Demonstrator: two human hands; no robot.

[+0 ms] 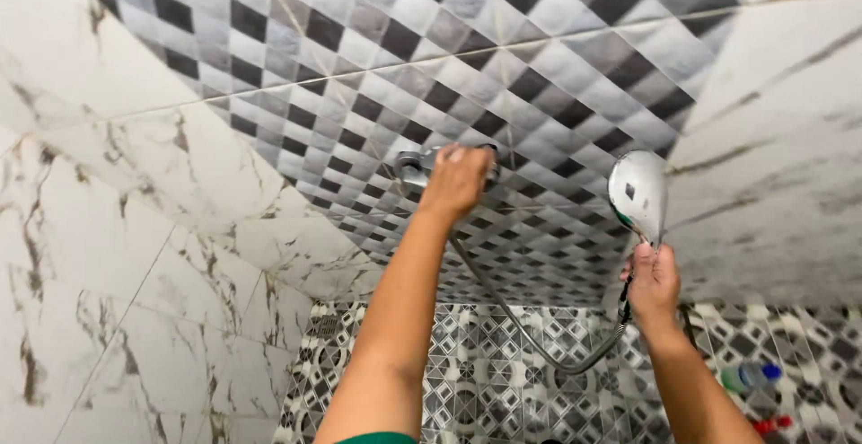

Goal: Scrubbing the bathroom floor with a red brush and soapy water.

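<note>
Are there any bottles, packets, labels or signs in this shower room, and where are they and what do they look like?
Clear plastic bottle with blue cap: lying on the patterned floor at lower right, near the right wall.
Small red object: on the floor just below the bottle; too small to tell its kind.
No signs or screens show.

Patterned tile floor [503, 381]: clear bottle with blue cap [750, 376], red item [772, 424] lying on it.

Left hand [456, 179] reaches up, fingers curled closed; right hand [653, 284] raised, fist clenched.
</note>
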